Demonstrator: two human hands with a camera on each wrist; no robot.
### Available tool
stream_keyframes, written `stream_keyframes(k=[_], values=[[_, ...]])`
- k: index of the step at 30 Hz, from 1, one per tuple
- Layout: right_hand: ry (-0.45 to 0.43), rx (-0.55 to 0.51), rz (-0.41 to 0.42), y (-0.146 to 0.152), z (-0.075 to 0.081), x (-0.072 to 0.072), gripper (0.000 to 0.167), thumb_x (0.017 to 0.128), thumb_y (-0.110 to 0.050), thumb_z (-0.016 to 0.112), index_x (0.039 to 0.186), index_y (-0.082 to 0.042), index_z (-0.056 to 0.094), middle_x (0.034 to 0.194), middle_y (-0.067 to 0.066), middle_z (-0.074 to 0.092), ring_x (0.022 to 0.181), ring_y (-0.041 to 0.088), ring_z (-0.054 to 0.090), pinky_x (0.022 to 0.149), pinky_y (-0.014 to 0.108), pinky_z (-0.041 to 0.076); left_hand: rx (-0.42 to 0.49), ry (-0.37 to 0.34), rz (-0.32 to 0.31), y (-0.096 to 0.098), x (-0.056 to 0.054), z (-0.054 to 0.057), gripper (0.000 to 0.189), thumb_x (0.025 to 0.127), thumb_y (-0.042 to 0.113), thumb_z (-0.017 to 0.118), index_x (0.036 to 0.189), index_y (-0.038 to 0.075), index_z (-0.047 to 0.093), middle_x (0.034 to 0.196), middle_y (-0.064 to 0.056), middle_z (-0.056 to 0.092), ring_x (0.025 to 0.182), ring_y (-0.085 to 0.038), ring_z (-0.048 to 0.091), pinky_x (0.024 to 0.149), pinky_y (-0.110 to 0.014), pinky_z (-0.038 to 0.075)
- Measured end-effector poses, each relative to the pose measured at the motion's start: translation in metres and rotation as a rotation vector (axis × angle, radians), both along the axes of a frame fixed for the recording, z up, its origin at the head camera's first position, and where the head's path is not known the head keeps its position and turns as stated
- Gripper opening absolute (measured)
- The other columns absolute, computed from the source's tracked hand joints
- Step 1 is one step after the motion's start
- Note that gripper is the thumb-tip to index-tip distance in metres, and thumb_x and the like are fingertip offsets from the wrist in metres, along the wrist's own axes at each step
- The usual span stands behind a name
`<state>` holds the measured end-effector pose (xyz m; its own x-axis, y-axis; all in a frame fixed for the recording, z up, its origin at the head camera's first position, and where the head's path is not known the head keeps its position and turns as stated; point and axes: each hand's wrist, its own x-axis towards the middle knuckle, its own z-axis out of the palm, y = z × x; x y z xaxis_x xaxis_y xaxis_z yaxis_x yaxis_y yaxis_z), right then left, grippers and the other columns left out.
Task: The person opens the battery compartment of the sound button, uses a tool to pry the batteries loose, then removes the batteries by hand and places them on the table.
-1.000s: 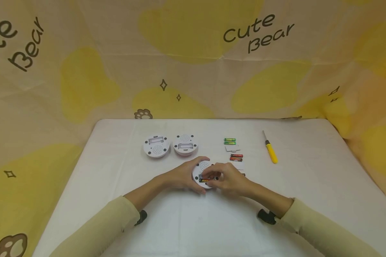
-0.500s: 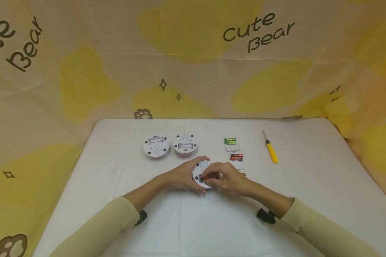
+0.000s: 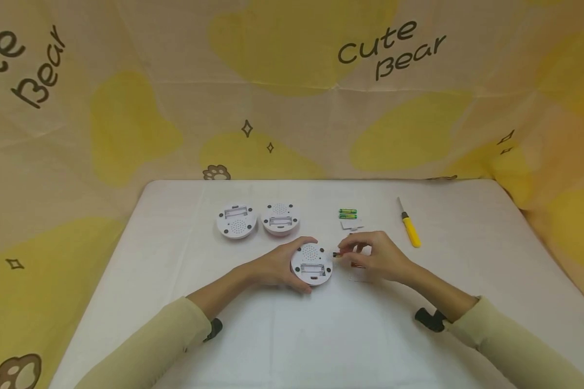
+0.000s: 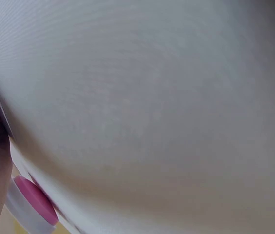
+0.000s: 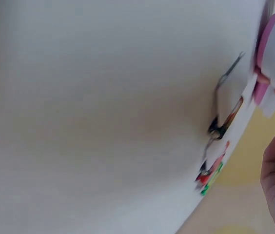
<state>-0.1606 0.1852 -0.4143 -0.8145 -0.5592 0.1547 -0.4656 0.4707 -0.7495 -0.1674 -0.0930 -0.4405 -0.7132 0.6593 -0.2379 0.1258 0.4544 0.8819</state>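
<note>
My left hand (image 3: 278, 266) grips a round white device (image 3: 312, 254) by its rim, at the middle of the table. The device's underside faces up, with a speaker grille and an uncovered battery compartment that shows no battery. In the right wrist view its side (image 5: 274, 48) is white and pink. Just right of the device, my right hand (image 3: 377, 256) pinches a small dark-and-red battery (image 3: 338, 254) between thumb and fingers. Another red battery (image 3: 357, 265) shows beneath that hand, which partly hides the things on the table there.
Two similar white devices, a left one (image 3: 237, 221) and a right one (image 3: 280, 219), lie behind with uncovered compartments. Green batteries (image 3: 347, 214) and a white cover (image 3: 352, 224) lie at the back right. A yellow-handled screwdriver (image 3: 410, 229) lies farther right on the white table (image 3: 214, 335).
My right hand has moved from over the compartment to the right with the battery, leaving the compartment in full view. The left hand and its device have stayed in place.
</note>
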Motion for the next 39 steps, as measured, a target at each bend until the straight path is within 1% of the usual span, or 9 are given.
stream_keyframes(k=[4, 8, 15, 19, 25, 27, 32, 36, 39], values=[[-0.014, 0.056, -0.069, 0.013, -0.005, -0.001, 0.017, 0.085, -0.006, 0.078, 0.102, -0.008, 0.076, 0.096, -0.004, 0.072, 0.082, 0.014, 0.061, 0.071, 0.025, 0.053, 0.006, 0.008, 0.008, 0.0, 0.001, -0.001, 0.107, 0.065, 0.028, 0.095, 0.152, 0.027, 0.032, 0.138, 0.006, 0.048, 0.122, -0.014, 0.048, 0.109, -0.04, 0.032], [-0.02, 0.108, -0.107, 0.02, -0.009, -0.001, 0.016, 0.084, -0.007, 0.079, 0.101, -0.007, 0.076, 0.096, -0.003, 0.072, 0.082, 0.015, 0.061, 0.071, 0.024, 0.051, 0.021, 0.013, 0.021, 0.001, 0.002, -0.001, 0.109, 0.065, 0.028, 0.095, 0.153, 0.025, 0.031, 0.14, 0.004, 0.048, 0.123, -0.014, 0.047, 0.11, -0.04, 0.031], [-0.009, 0.178, -0.122, 0.025, -0.016, 0.0, 0.016, 0.083, -0.005, 0.079, 0.099, -0.009, 0.076, 0.09, -0.005, 0.071, 0.082, 0.014, 0.06, 0.071, 0.024, 0.051, 0.008, 0.012, 0.038, 0.001, 0.004, 0.0, 0.109, 0.064, 0.031, 0.095, 0.152, 0.026, 0.032, 0.139, 0.004, 0.049, 0.121, -0.014, 0.048, 0.109, -0.04, 0.032], [0.031, 0.197, -0.111, 0.027, -0.02, -0.001, 0.017, 0.083, -0.003, 0.079, 0.099, -0.008, 0.075, 0.089, -0.005, 0.071, 0.081, 0.013, 0.061, 0.073, 0.024, 0.053, 0.006, 0.013, 0.036, 0.001, 0.004, 0.001, 0.107, 0.065, 0.03, 0.095, 0.152, 0.025, 0.032, 0.138, 0.004, 0.049, 0.121, -0.014, 0.048, 0.109, -0.04, 0.032], [0.063, 0.238, -0.111, 0.027, -0.022, 0.0, 0.016, 0.083, -0.002, 0.079, 0.097, -0.008, 0.074, 0.089, -0.005, 0.071, 0.081, 0.011, 0.062, 0.075, 0.027, 0.053, 0.026, 0.025, 0.039, 0.003, 0.004, 0.001, 0.107, 0.065, 0.029, 0.095, 0.152, 0.023, 0.033, 0.136, 0.004, 0.051, 0.119, -0.014, 0.05, 0.108, -0.038, 0.034], [0.068, 0.244, -0.112, 0.027, -0.021, 0.0, 0.017, 0.083, -0.001, 0.079, 0.097, -0.008, 0.075, 0.088, -0.005, 0.071, 0.081, 0.012, 0.062, 0.075, 0.028, 0.054, 0.025, 0.041, 0.047, 0.005, 0.004, 0.0, 0.107, 0.065, 0.029, 0.094, 0.152, 0.022, 0.033, 0.135, 0.004, 0.051, 0.119, -0.013, 0.05, 0.107, -0.038, 0.035], [0.065, 0.263, -0.107, 0.026, -0.02, 0.001, 0.018, 0.082, -0.001, 0.079, 0.098, -0.008, 0.075, 0.09, -0.005, 0.072, 0.084, 0.013, 0.064, 0.078, 0.031, 0.055, 0.0, 0.084, 0.098, 0.013, 0.005, 0.0, 0.107, 0.066, 0.033, 0.093, 0.152, 0.02, 0.031, 0.137, 0.001, 0.052, 0.12, -0.013, 0.051, 0.107, -0.039, 0.036], [0.061, 0.283, -0.102, 0.026, -0.019, 0.001, 0.017, 0.083, -0.003, 0.079, 0.098, -0.01, 0.076, 0.09, -0.006, 0.072, 0.086, 0.013, 0.065, 0.081, 0.033, 0.056, -0.016, 0.137, 0.172, 0.026, 0.004, 0.002, 0.108, 0.067, 0.04, 0.091, 0.153, 0.019, 0.03, 0.144, 0.0, 0.045, 0.128, -0.014, 0.045, 0.11, -0.042, 0.033], [0.063, 0.292, -0.095, 0.025, -0.018, 0.002, 0.017, 0.083, -0.003, 0.079, 0.098, -0.011, 0.075, 0.09, -0.006, 0.072, 0.087, 0.013, 0.065, 0.082, 0.034, 0.056, 0.014, 0.168, 0.232, 0.038, 0.001, 0.003, 0.107, 0.069, 0.04, 0.09, 0.154, 0.017, 0.029, 0.149, 0.0, 0.039, 0.131, -0.015, 0.041, 0.113, -0.042, 0.03]])
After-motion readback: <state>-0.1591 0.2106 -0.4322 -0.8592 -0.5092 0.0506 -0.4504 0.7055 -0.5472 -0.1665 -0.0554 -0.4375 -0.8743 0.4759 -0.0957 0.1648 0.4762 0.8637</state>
